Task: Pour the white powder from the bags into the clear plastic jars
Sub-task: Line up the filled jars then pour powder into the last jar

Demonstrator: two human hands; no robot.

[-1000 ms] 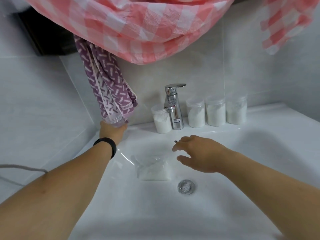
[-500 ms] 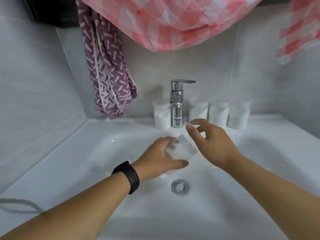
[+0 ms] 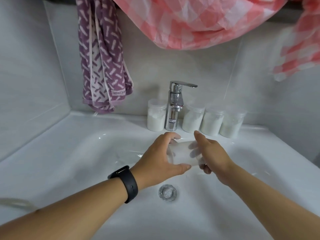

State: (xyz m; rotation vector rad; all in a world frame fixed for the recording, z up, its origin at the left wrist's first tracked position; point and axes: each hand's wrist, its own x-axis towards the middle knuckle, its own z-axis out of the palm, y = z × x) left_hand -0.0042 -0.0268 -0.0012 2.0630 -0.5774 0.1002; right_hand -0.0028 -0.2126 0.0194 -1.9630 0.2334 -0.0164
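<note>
Head view: an empty clear plastic jar (image 3: 183,154) is held over the middle of the white sink (image 3: 72,153), just above the drain (image 3: 167,193) toward twelve o'clock. It lies tipped on its side, its long axis running roughly from nine to three o'clock, a little lower at the three o'clock end; which end is the mouth I cannot tell, as the plastic is blurred. The left hand (image 3: 162,158) grips the jar's nine o'clock end, fingers curled over the top and thumb beneath. The right hand (image 3: 210,155) closes on the three o'clock end, fingers seen through the plastic, perhaps at a lid, though that is only my reading.

On the sink's back ledge, at twelve o'clock from the hands, stand four jars holding white powder: one (image 3: 155,118) left of the tap (image 3: 174,106) and three (image 3: 213,121) to its right. So four jars look filled, and this fifth is still to be filled. No bag of powder shows now.

A purple towel (image 3: 102,56) hangs at eleven o'clock, pink checked cloth (image 3: 187,19) above.
</note>
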